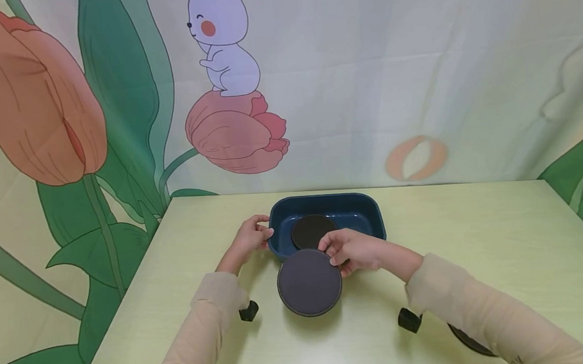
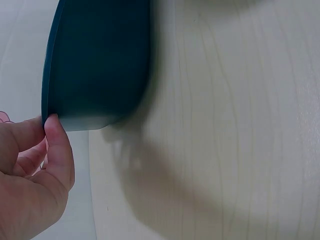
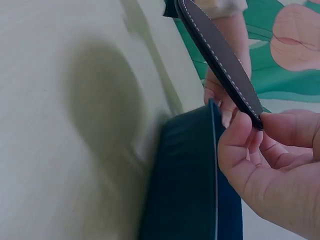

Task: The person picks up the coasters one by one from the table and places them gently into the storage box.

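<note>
A person's right hand [image 1: 353,250] pinches the edge of a dark, round coaster [image 1: 310,283] between thumb and fingers, holding the stitched disc above a pale wood-grain table [image 1: 480,237], just in front of a deep blue rectangular tray [image 1: 356,221]. The left hand [image 1: 251,234] grips the tray's left end, thumb and fingertips pinching the rim. Inside the tray, toward its left half, lies a second dark disc [image 1: 311,230] — its near edge partly hidden by the right fingers and the raised coaster, which also blocks part of the tray's near wall from the head view. A third dark disc [image 1: 468,342] peeks from beneath the beige right sleeve [image 1: 489,309], which covers most of it. Small black blocks show beside both forearms, one by the left sleeve [image 1: 200,327], the other by the right. Behind the table hangs a printed curtain [image 1: 346,100] — a white rabbit [image 1: 231,68] perched on a pink tulip [image 1: 233,132], with a larger orange tulip [image 1: 36,97] and broad green leaves at left.
</note>
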A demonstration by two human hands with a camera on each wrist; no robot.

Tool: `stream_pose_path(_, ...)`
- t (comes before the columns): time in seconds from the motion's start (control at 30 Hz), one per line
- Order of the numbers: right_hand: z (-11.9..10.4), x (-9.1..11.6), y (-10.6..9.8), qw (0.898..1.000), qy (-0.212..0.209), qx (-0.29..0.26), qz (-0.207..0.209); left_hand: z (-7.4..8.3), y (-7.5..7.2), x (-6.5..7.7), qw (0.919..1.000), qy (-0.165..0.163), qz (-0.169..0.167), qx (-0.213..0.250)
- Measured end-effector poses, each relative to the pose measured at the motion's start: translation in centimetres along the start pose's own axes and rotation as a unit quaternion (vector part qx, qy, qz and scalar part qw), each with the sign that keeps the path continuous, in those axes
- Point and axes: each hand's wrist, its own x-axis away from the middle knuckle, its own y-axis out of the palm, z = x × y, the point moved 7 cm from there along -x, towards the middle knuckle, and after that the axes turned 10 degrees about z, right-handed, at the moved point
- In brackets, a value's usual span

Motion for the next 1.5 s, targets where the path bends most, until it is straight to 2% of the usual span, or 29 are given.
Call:
stream_pose_path(0.4, -0.5, -1.5, -2.3, 0.998, 0.002, -0.041, 0.056, 0.0, 0.0, -0.1, 1.0000, -0.001, 0.006, 0.002)
stream_pose_path(0.87, -0.5, -3.0, -4.2, 0.993, -0.011, -0.085, 0.081, -0.2, 0.0, -0.1, 1.0000, -0.005, 0.004, 0.001)
stream_pose_path(1.5, 0.8, -5.3, -6.7, 0.980, 0.008, -0.128, 0.151, 0.2, -0.1, 0.2, 0.9999, -0.009, 0.009, -0.004)
